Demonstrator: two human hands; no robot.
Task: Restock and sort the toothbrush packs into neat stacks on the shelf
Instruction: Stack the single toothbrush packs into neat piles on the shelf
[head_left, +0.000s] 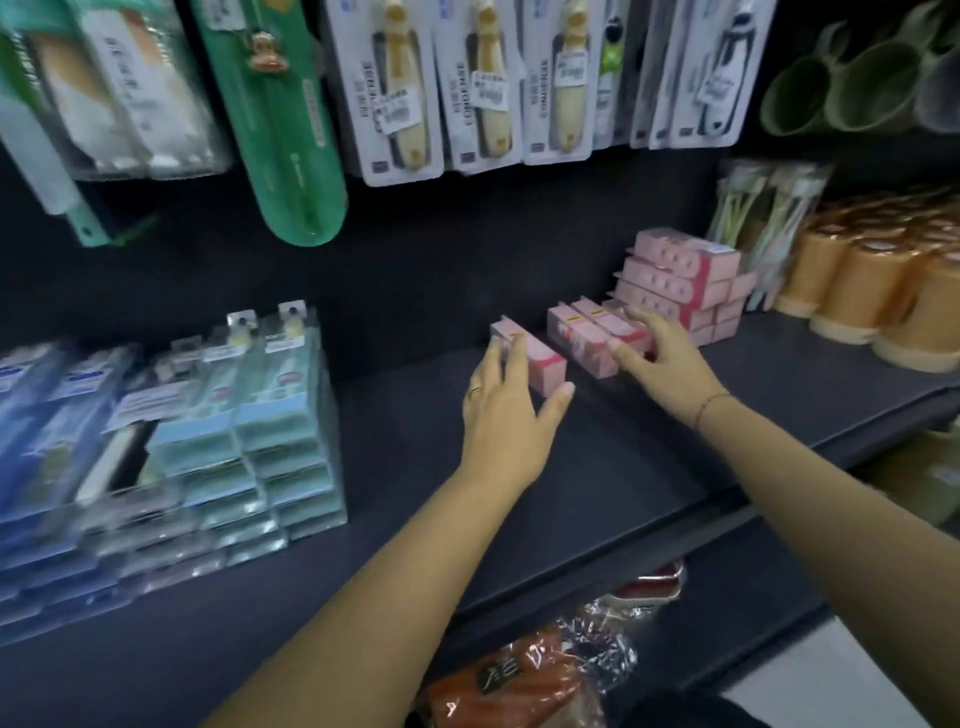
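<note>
Right now our left hand (506, 410) grips one pink toothbrush box (535, 364), thumb at its near end and fingers along the far side. Our right hand (662, 358) curls over a row of pink boxes (587, 335) just beside it. All of them sit mid-shelf, in front of the pink box stack (680, 280). The risk, as we judge it: pushing the row back crooked knocks the stack, whose upper boxes sit skewed, and it could topple toward the orange cups (878, 296) nearby. The lone box may also twist in that grip. For room we have bare dark shelf (395, 415) between the boxes and the blister-pack stacks (249, 415) at left, and toward the front lip. The hanging carded packs (483, 88) are well above.
</note>
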